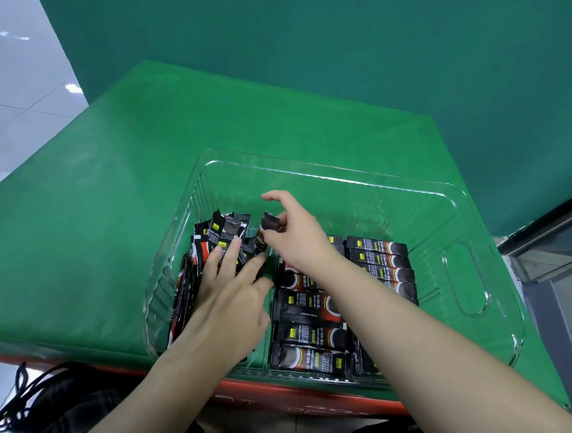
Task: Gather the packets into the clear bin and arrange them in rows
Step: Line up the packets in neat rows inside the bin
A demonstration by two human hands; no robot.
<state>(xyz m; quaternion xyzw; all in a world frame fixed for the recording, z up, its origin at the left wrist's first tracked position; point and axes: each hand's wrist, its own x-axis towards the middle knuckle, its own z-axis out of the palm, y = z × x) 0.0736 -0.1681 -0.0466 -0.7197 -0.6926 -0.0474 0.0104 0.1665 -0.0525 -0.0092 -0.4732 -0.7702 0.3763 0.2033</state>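
Green cloth [116, 200] covers the table top and carries on up the backdrop behind it; a red edge [288, 392] shows below the cloth at the near side. Pale floor tiles [13, 109] are visible at far left, and a glass-and-metal fixture [559, 266] stands at far right. Centred on the cloth sits the clear bin [465, 272], a transparent ribbed plastic tub with an oval handle cut-out in its right-hand wall. Inside the bin, dark coffee stick packets lie in three groups. The middle row [310, 328] lies flat, packets stacked one behind another with long sides parallel to the near wall. A second flat row [381, 260] sits just beside it toward the right wall. The loose bundle [213, 247] at the left end stands tilted and uneven against the left wall. The left hand [229, 300] rests on this bundle, fingers straight and slightly spread, pressing the packets toward the wall. The right hand [296, 239] reaches across above the middle row; its thumb and lower fingers pinch a single packet [270, 222] at the top of the bundle, while the index finger is lifted clear. A black cable [21, 396] lies at lower left.
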